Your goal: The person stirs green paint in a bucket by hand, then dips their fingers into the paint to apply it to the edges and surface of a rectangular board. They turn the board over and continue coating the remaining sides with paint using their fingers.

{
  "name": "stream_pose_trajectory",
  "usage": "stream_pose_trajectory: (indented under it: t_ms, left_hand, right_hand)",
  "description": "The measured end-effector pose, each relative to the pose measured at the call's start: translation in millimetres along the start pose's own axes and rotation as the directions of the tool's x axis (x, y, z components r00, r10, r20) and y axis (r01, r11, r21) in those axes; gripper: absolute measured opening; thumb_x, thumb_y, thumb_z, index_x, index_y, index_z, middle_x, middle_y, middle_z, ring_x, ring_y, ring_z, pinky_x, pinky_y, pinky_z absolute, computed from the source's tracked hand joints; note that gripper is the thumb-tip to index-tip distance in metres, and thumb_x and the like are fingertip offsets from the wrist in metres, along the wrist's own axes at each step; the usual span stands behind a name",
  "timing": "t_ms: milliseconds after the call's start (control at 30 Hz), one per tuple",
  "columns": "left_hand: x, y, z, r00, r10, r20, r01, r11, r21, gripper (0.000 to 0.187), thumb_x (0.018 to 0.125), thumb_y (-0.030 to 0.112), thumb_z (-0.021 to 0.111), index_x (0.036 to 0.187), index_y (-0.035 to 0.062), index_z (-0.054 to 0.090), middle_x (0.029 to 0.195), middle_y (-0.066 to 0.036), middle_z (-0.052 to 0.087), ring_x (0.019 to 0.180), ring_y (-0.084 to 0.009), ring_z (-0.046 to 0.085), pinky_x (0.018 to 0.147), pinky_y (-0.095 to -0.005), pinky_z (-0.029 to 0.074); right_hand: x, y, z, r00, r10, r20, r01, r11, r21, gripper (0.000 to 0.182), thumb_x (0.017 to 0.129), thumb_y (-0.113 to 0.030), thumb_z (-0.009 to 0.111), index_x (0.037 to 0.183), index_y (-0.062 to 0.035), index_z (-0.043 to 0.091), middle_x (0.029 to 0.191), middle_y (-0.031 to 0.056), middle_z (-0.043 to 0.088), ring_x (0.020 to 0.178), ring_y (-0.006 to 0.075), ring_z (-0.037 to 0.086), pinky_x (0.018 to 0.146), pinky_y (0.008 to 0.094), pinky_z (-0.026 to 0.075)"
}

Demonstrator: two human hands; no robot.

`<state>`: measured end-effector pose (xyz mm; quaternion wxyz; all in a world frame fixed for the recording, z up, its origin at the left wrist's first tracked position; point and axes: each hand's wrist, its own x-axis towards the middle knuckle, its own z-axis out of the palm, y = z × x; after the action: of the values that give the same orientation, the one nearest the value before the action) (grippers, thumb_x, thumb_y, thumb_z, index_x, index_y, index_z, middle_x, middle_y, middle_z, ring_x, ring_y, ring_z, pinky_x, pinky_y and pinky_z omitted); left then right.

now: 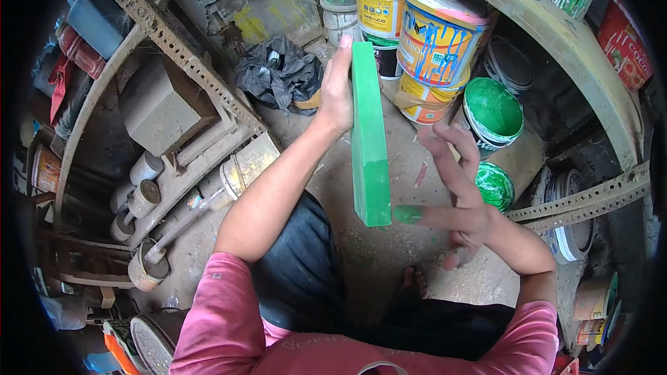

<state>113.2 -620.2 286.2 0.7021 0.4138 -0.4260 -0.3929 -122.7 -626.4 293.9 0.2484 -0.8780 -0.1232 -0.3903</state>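
My left hand (338, 90) holds a long green block (370, 139) near its far end, with the narrow side facing up. The near part of that side looks darker and wetter than the rest. To the right of the block's near end is my right hand (455, 194), its fingers spread and nothing held. Green paint coats one fingertip, which points at the block across a small gap. Behind my right hand stand an open bucket with green paint inside (493, 110) and a smaller container of green paint (495, 186).
Stacked paint buckets (436, 42) stand ahead. A crumpled black plastic bag (278, 76) lies on the floor. Perforated metal shelf frames rise at left (187, 55) and right (583, 198). Cans (144, 198) and a paint-stained bucket (243, 167) sit at left.
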Motion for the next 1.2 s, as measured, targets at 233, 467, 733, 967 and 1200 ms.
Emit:
stream_pose_trajectory:
  t_ms: [233,467,733,967,1200]
  left_hand:
    - [-1,1,3,0.999,-0.024,-0.032,0.028,0.993,0.115,0.061,0.088,0.064,0.028,0.065,0.0098,0.040,0.055,-0.001,0.035,0.047,-0.0130,0.037,0.042,-0.0253,0.028]
    - [-1,-3,5,0.999,-0.030,-0.030,0.034,0.993,0.117,0.062,0.088,0.064,0.028,0.064,0.0091,0.042,0.052,-0.001,0.036,0.045,-0.0125,0.035,0.042,-0.0253,0.029]
    - [-2,0,9,0.999,-0.006,-0.043,0.009,0.997,0.074,0.058,0.089,0.062,0.030,0.066,0.0102,0.042,0.058,-0.002,0.038,0.048,-0.0130,0.038,0.043,-0.0256,0.031]
    - [-3,0,6,0.999,-0.041,-0.023,0.044,0.994,0.102,0.059,0.089,0.063,0.031,0.065,0.0105,0.042,0.058,-0.001,0.038,0.048,-0.0129,0.039,0.041,-0.0252,0.029]
    - [-1,-2,7,0.997,-0.059,-0.051,0.063,0.994,0.086,0.060,0.088,0.064,0.031,0.065,0.0097,0.042,0.056,-0.001,0.037,0.048,-0.0126,0.039,0.040,-0.0253,0.029]
  right_hand:
    - [8,1,0,0.999,-0.050,-0.017,0.051,0.999,0.007,0.060,0.083,-0.066,0.038,0.102,-0.0180,0.069,0.137,0.0322,0.034,0.127,0.0446,0.028,0.098,0.0548,0.011]
    - [8,3,-3,1.000,-0.017,-0.012,0.016,1.000,-0.025,0.063,0.084,-0.067,0.035,0.104,-0.0179,0.069,0.138,0.0319,0.034,0.127,0.0451,0.028,0.097,0.0553,0.012]
    - [11,2,-6,1.000,0.016,0.004,-0.016,1.000,0.018,0.067,0.085,-0.067,0.032,0.106,-0.0144,0.067,0.139,0.0301,0.034,0.127,0.0444,0.028,0.098,0.0552,0.011]
    - [15,-2,-5,0.999,0.017,0.048,-0.018,1.000,0.021,0.071,0.085,-0.069,0.028,0.106,-0.0145,0.068,0.139,0.0295,0.035,0.127,0.0415,0.027,0.100,0.0525,0.007]
    - [10,-5,-13,0.996,-0.047,0.073,0.042,0.997,0.067,0.078,0.083,-0.075,0.024,0.094,-0.0121,0.070,0.136,0.0354,0.033,0.129,0.0470,0.024,0.100,0.0578,0.010]
